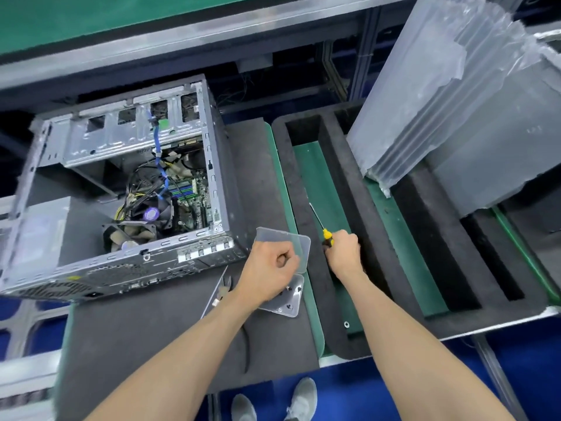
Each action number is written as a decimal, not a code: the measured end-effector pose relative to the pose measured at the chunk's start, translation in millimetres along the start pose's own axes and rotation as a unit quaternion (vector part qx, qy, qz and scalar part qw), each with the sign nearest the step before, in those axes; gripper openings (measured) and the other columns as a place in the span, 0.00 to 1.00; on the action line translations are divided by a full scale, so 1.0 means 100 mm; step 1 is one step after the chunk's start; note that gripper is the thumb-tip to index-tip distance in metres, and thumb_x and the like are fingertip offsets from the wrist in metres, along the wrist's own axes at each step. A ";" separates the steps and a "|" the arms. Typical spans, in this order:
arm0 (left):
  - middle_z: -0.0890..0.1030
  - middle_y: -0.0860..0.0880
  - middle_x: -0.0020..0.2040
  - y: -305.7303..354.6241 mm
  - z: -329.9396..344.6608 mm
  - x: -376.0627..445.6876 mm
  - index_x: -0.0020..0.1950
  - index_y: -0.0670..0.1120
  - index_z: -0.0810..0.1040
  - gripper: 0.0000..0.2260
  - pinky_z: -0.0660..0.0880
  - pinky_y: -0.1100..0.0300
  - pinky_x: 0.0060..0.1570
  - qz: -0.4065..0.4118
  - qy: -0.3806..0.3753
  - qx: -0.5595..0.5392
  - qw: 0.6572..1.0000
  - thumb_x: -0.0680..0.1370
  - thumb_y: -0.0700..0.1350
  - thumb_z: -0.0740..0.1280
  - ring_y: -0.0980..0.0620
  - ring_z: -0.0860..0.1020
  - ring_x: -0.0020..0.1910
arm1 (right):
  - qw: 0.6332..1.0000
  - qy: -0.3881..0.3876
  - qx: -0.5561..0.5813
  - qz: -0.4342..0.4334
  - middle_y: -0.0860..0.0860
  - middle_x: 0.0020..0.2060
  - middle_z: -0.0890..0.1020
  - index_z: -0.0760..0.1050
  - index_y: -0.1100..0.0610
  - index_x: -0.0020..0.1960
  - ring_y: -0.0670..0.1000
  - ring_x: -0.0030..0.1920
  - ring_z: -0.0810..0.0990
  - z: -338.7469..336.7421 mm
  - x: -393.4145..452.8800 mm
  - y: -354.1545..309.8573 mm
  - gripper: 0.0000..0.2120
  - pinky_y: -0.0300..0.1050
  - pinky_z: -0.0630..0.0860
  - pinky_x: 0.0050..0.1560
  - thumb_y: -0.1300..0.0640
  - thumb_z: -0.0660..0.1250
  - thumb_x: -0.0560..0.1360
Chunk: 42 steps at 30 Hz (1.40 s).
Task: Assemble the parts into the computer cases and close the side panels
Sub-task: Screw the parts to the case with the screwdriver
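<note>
Gripping the yellow-and-black screwdriver [326, 235] by its handle, my right hand [343, 249] has its grip clamped round the tool, whose shaft points away from me along the green floor of a slot in the black foam tray [303, 183]. My left hand [268, 268] hovers over the clear plastic screw box [287, 302], fingers curled in, thumb meeting fingertips; whether that grip pinches a screw I cannot tell. The box's hinged lid [300, 244] stands open behind my knuckles, and a few dark screws lie in the bottom half.

The computer case [127, 189] lies on its side on the dark mat [145, 329] of the counter, just left of the box, open side up. Inside I can see the motherboard, fans and a tangle of cables with a blue one running upward, so most parts look seated. No side panel covers it yet. I judge that screwing down and closing the panel remain. A pair of cutters [223, 288] lies beside my left wrist.
</note>
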<state>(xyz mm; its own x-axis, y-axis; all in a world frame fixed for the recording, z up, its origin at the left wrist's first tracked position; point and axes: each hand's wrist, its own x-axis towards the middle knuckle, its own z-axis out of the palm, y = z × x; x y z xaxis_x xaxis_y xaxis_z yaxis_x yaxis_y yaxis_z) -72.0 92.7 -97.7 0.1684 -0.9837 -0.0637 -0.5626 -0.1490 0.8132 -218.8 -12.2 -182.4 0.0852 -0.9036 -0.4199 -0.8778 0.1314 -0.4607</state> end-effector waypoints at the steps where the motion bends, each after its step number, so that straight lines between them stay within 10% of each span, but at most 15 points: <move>1: 0.61 0.55 0.24 0.00 0.00 -0.01 0.30 0.39 0.69 0.13 0.60 0.57 0.31 -0.003 0.001 -0.002 1.000 0.73 0.35 0.67 0.55 0.59 0.28 | 1.000 0.002 -0.009 -0.005 0.64 0.48 0.80 0.76 0.66 0.50 0.66 0.49 0.78 0.01 -0.01 0.01 0.06 0.47 0.67 0.41 0.62 0.66 0.79; 17: 0.67 0.55 0.22 -0.07 -0.27 -0.29 0.26 0.48 0.75 0.17 0.63 0.63 0.29 -0.084 0.011 -0.095 0.992 0.74 0.39 0.68 0.57 0.64 0.25 | 0.987 0.103 0.119 0.039 0.65 0.46 0.82 0.79 0.68 0.46 0.66 0.50 0.78 -0.17 -0.48 0.01 0.11 0.48 0.68 0.43 0.59 0.69 0.79; 23: 0.72 0.47 0.26 0.04 -0.48 -0.41 0.36 0.39 0.79 0.16 0.56 0.66 0.18 -0.282 -0.034 -0.472 0.835 0.82 0.41 0.62 0.57 0.58 0.19 | 0.925 0.184 0.331 -0.027 0.47 0.23 0.78 0.80 0.49 0.32 0.49 0.30 0.75 -0.66 -1.24 -0.43 0.13 0.41 0.70 0.32 0.59 0.72 0.74; 28: 0.84 0.37 0.41 -0.03 -0.72 -0.69 0.44 0.35 0.86 0.20 0.81 0.58 0.35 -0.280 -0.048 -0.601 0.747 0.84 0.46 0.61 0.49 0.79 0.33 | 0.938 0.104 0.282 -0.172 0.49 0.25 0.79 0.81 0.56 0.35 0.44 0.27 0.74 -0.49 -1.87 -1.13 0.09 0.38 0.71 0.33 0.60 0.74 0.74; 37: 0.82 0.33 0.58 -0.82 -1.49 -1.39 0.51 0.33 0.85 0.12 0.83 0.51 0.48 -0.250 0.005 -0.646 0.721 0.72 0.39 0.71 0.39 0.84 0.55 | 0.952 0.074 0.125 -0.269 0.52 0.32 0.79 0.82 0.61 0.40 0.52 0.34 0.74 0.46 -2.34 -1.86 0.08 0.50 0.72 0.39 0.57 0.75 0.73; 42: 0.82 0.30 0.54 -1.15 -1.80 -1.62 0.53 0.28 0.82 0.15 0.83 0.49 0.45 -0.277 0.045 -0.667 0.690 0.68 0.33 0.72 0.37 0.85 0.51 | 0.948 0.028 0.081 -0.305 0.49 0.29 0.75 0.77 0.59 0.34 0.50 0.32 0.70 0.72 -2.48 -2.11 0.12 0.48 0.68 0.37 0.56 0.77 0.70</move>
<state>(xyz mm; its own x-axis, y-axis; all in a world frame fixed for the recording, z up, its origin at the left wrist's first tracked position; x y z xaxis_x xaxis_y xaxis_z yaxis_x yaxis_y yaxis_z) 111.1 287.1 -76.6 0.1419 -0.7939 -0.5913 0.8445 -0.2145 0.4907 -21.0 213.6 -37.1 0.5248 -0.8512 0.0042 -0.5890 -0.3668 -0.7201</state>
